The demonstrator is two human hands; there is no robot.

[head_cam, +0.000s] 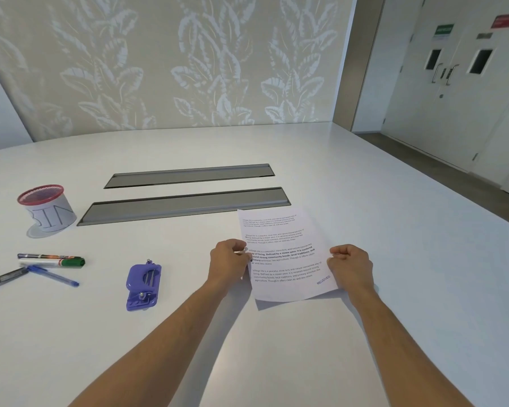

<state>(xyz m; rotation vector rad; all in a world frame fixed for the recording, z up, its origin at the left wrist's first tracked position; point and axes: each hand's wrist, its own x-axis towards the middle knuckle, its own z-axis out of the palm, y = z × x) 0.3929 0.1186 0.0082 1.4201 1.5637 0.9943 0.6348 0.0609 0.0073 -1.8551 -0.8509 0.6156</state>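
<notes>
A printed sheet of paper (pixel 282 254) with several text paragraphs and a blue "RECEIVED" stamp is held just above the white table (pixel 394 230); its near edge is lifted and casts a shadow. My left hand (pixel 228 264) pinches the sheet's left edge with curled fingers. My right hand (pixel 350 265) pinches the right edge the same way.
A purple hole punch (pixel 143 284) lies left of my left arm. Several pens and markers (pixel 52 261) lie at the far left. A red mesh cup labelled "BIN" (pixel 46 208) stands behind them. Two grey cable-tray lids (pixel 185 190) are set into the table. Double doors stand at the right.
</notes>
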